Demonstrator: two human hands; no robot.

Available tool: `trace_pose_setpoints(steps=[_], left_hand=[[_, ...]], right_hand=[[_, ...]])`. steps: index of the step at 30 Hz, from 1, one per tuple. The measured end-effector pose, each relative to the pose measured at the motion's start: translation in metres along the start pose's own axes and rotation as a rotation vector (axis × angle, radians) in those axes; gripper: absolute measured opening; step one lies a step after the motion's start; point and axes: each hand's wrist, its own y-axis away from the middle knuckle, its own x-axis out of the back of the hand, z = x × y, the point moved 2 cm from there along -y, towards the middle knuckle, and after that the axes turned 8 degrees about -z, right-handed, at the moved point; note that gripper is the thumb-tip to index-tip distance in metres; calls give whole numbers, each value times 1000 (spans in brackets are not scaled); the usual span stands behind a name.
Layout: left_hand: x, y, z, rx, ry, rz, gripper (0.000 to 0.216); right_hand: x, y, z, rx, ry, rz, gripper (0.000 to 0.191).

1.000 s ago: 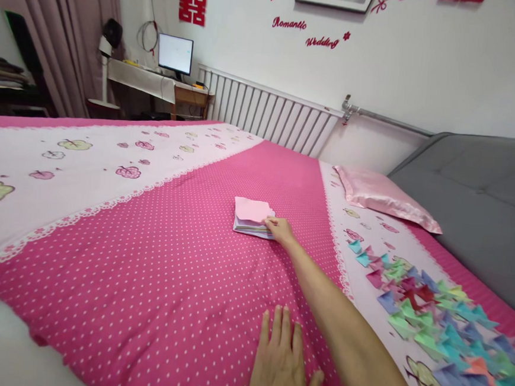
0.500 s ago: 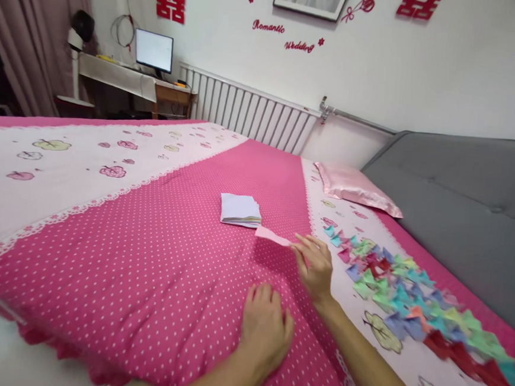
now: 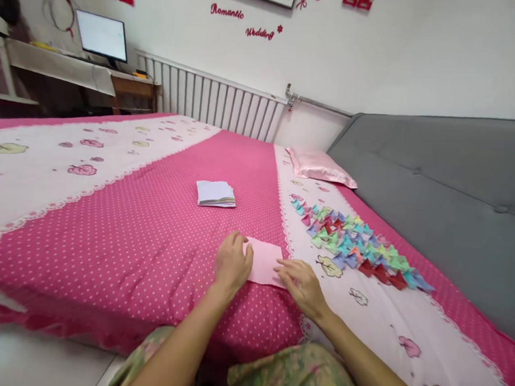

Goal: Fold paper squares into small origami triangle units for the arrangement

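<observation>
A pink square sheet of paper (image 3: 266, 261) lies flat on the pink dotted bedspread (image 3: 147, 238) close in front of me. My left hand (image 3: 233, 263) rests on the sheet's left edge, fingers curled down onto it. My right hand (image 3: 302, 284) presses on its right lower corner with fingers stretched out. A small stack of paper sheets (image 3: 215, 193), white on top, lies farther out on the bed. To the right, several folded paper pieces (image 3: 352, 242) in blue, green, red and pink lie in rows on the pale border.
A pink satin pillow (image 3: 319, 166) lies by the grey padded headboard (image 3: 440, 189) on the right. A white radiator (image 3: 211, 100) lines the far wall, with a desk and lit monitor (image 3: 101, 35) at the far left. My patterned clothing (image 3: 296, 380) shows at the bottom.
My right hand pulled the pink sheet off the stack and brought it near me, laying it flat. My left hand moved onto its left edge. The stack now shows a white top.
</observation>
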Motion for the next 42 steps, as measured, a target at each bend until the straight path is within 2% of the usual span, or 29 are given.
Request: trace_pose_setpoints(steps=[2, 4, 6, 8, 12, 14, 16, 22, 33, 42], left_hand=[[-11, 1, 9, -119, -48, -43, 34], [-23, 0, 15, -241, -95, -103, 39], [-34, -1, 17, -343, -127, -174, 42], [-44, -1, 15, -382, -153, -250, 47], [-61, 2, 9, -366, -229, -476, 55], [-66, 3, 8, -351, -266, -571, 58], [-69, 2, 7, -336, -281, -605, 58], [-72, -10, 0, -306, -286, -606, 53], [-73, -21, -20, -137, -343, -515, 56], [-54, -22, -39, 63, -366, -330, 53]], right_hand=[[7, -11, -12, -144, -129, 143, 36], [4, -28, -25, -239, -203, 193, 44], [-11, -47, -34, -257, -220, 136, 52], [-31, -60, -34, -263, -184, 70, 59], [-67, -64, -10, -402, 6, -152, 63], [-74, -60, 5, -450, 72, -213, 64], [-75, -57, 18, -462, 93, -234, 63], [-67, -54, 38, -483, 178, -247, 64], [-65, -46, 51, -562, 314, -226, 62], [-48, -37, 64, -727, 332, -79, 57]])
